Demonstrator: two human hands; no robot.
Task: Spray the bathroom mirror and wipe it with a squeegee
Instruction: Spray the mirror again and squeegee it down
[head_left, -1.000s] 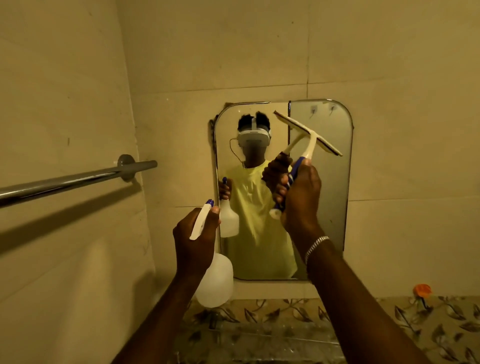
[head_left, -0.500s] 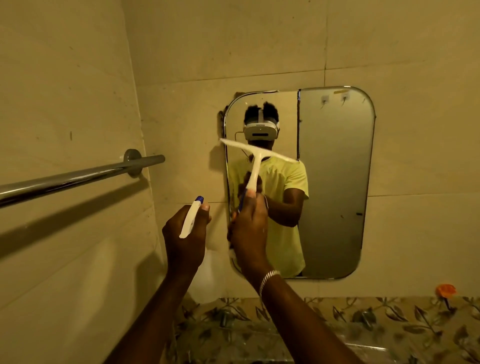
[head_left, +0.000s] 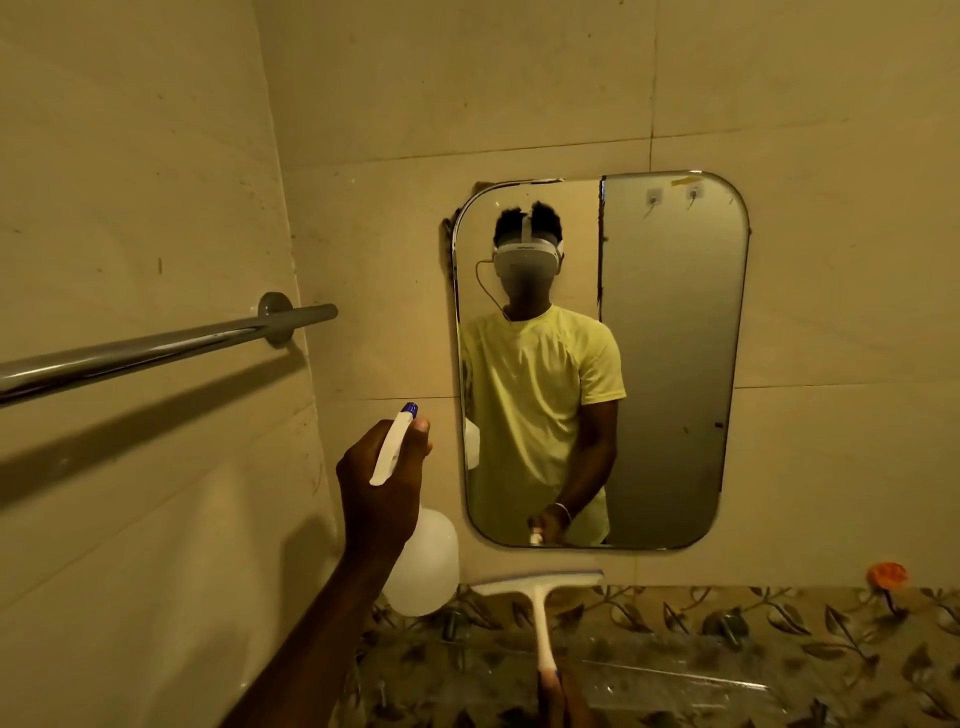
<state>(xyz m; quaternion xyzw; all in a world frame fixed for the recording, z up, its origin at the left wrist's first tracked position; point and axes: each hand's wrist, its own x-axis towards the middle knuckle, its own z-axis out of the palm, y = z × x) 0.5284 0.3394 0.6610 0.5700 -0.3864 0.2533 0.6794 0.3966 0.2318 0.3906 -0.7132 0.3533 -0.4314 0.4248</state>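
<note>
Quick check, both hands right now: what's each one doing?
Left hand: closed around the spray bottle, raised beside the mirror.
Right hand: only its top shows at the frame's bottom edge, gripping the squeegee handle below the mirror.

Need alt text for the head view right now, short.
A left hand grips a white spray bottle beside a rounded wall mirror, while the right hand holds a white squeegee just below the mirror. A chrome towel bar crosses the left wall.

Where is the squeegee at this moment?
In the head view, the white T-shaped squeegee is low and centre-right, below the rounded wall mirror, its blade level above the leaf-patterned tile band. It is right of the translucent white spray bottle.
</note>
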